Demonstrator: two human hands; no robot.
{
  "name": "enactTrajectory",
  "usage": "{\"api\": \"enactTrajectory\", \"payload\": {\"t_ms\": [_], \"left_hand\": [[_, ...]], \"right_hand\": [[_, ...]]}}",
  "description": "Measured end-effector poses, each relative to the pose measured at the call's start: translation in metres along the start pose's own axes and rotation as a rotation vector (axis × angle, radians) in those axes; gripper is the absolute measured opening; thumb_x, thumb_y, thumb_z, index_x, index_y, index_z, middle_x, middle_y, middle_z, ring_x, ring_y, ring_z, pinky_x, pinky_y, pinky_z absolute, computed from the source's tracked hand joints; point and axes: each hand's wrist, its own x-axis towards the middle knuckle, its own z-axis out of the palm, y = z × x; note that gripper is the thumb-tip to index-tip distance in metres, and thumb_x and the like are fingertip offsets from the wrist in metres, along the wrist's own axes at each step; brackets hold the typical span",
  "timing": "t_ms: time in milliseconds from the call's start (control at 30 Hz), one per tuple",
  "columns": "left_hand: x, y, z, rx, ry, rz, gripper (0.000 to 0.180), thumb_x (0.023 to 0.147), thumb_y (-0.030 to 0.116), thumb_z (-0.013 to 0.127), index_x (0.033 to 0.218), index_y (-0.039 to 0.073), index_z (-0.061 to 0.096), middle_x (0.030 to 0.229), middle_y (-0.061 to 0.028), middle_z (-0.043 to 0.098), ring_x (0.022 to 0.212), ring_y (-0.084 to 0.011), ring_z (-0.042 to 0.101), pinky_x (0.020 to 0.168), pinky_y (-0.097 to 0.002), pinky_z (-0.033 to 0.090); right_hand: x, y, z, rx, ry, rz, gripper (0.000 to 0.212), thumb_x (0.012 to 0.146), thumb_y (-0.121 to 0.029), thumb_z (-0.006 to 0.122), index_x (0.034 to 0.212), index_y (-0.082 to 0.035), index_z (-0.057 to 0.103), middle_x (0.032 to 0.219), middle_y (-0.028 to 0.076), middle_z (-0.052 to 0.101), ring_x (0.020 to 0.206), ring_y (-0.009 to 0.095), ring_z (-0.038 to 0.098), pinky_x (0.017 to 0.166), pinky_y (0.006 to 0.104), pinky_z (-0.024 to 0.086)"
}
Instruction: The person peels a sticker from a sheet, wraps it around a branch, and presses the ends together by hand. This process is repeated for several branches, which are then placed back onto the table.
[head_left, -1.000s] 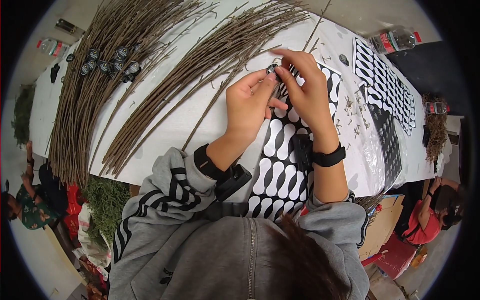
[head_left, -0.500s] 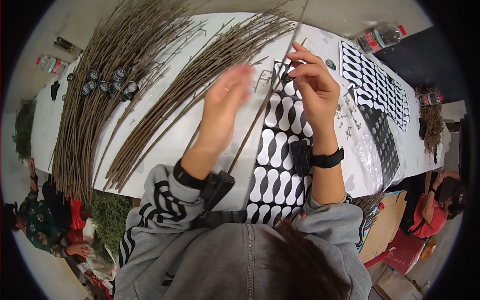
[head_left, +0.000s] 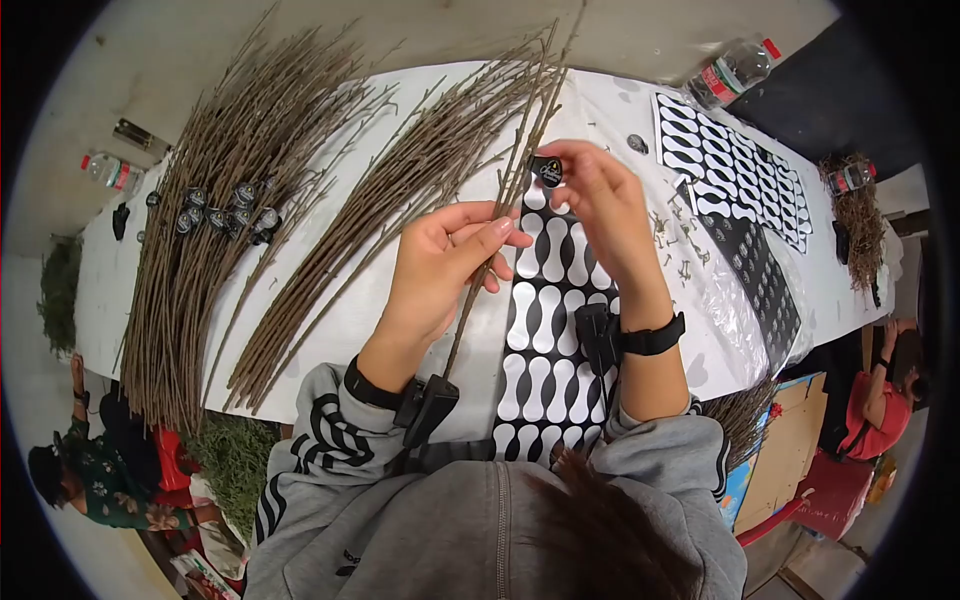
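My left hand [head_left: 425,265] is closed around a thin brown twig [head_left: 462,335], which slants up from my left wrist toward the far edge of the table. Higher on that twig, my right hand [head_left: 610,210] pinches a round black label [head_left: 547,171] with pale print, set against the stem. Beneath my right arm lies a long sheet of black-and-white dumbbell-shaped stickers [head_left: 545,325]. Just left of my hands rests a loose bundle of bare twigs [head_left: 350,205]. A thicker bundle [head_left: 165,310] farther left carries several round black labels [head_left: 240,205].
At the right lie another sticker sheet [head_left: 735,165], a dark label sheet [head_left: 750,270] on clear plastic and several small curled scraps [head_left: 680,250]. Plastic bottles [head_left: 735,72] stand along the far side. A person in red [head_left: 875,405] is at right, another in dark green [head_left: 110,475] at left.
My left hand has moved right and taken hold of the twig. My right hand has come down slightly, and the black label at its fingertips now faces up in plain sight.
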Motion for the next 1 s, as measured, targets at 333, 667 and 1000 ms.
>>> {"api": "enactTrajectory", "payload": {"t_ms": [333,667,1000], "left_hand": [[-0.009,-0.007,0.011,0.005,0.2,0.169,0.019,0.091,0.011,0.059,0.102,-0.005,0.058,0.085,-0.0117,0.066,0.054,-0.0039,0.046,0.044,-0.0172,0.034],[-0.023,-0.007,0.024,-0.198,0.301,0.235,0.016,0.092,0.009,0.056,0.102,-0.003,0.057,0.083,-0.0087,0.063,0.052,-0.0033,0.041,0.042,-0.0172,0.029],[-0.032,-0.001,0.029,-0.219,0.231,0.17,0.016,0.093,0.012,0.056,0.1,-0.002,0.057,0.077,-0.0044,0.057,0.05,-0.0026,0.036,0.042,-0.0165,0.027]], "right_hand": [[-0.012,-0.008,0.013,-0.086,-0.149,-0.083,0.026,0.096,-0.015,0.049,0.078,0.001,0.059,0.078,0.005,0.058,0.068,0.009,0.05,0.063,0.0229,0.04],[-0.02,-0.011,0.029,-0.075,-0.179,-0.283,0.021,0.092,-0.008,0.054,0.075,0.002,0.06,0.073,0.004,0.059,0.068,0.01,0.049,0.062,0.0233,0.039],[-0.026,-0.022,0.029,-0.291,-0.215,-0.409,0.018,0.089,-0.004,0.056,0.072,0.002,0.059,0.074,0.005,0.059,0.068,0.01,0.05,0.059,0.0238,0.038]]}}
